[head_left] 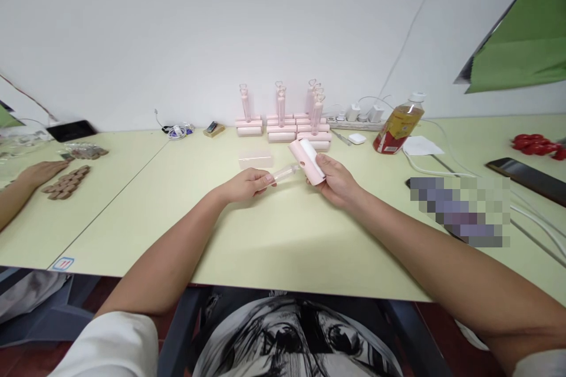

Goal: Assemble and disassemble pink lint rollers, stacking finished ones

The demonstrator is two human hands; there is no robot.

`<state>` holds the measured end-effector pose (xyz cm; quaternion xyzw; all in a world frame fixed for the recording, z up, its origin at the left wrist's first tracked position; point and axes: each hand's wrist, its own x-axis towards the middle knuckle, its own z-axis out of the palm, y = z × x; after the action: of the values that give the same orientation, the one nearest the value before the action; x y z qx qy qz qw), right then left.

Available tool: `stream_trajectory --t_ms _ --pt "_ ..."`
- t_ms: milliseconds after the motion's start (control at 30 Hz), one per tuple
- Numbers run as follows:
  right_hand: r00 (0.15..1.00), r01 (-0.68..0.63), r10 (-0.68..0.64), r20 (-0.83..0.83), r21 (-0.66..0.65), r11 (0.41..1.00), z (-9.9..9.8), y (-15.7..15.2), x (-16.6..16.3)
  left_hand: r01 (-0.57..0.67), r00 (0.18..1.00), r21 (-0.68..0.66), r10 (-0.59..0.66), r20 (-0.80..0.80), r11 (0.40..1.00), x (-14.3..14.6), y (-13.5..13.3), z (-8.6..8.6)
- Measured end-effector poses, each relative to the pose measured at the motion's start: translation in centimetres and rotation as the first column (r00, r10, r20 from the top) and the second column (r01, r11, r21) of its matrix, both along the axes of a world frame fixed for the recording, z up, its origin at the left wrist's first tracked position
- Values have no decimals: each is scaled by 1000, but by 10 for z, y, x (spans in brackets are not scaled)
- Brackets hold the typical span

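Note:
My left hand is closed round a clear plastic handle, which points right. My right hand grips a pink roller casing with a white roll along one side, held tilted above the table. A small round hole shows in the pink side, close to the handle's tip; I cannot tell whether they touch. Just behind my left hand lies a translucent pale pink cover. Several finished-looking pink rollers with upright clear handles stand in a group by the wall.
A drink bottle and a power strip stand at the back right. Phones, cables and red objects lie further right. At the left, another person's hand rests beside brown pieces. The table's front edge is near me.

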<state>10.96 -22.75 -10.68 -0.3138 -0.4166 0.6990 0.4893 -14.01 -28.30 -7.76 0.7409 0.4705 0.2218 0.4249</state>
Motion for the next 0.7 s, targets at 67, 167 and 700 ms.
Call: stream_trajectory --t_ms 67,167,700 --pt "1000 -4 4 2 5 1000 0 -2 -1 -10 1000 22 10 -14 1000 1 0 0" --pt "1000 -1 1 20 15 1000 -1 -4 -2 -20 1000 44 20 -18 999 2 -1 0" --pt "996 38 -41 83 30 999 0 -6 -4 -109 990 216 124 -60 970 7 -2 2"
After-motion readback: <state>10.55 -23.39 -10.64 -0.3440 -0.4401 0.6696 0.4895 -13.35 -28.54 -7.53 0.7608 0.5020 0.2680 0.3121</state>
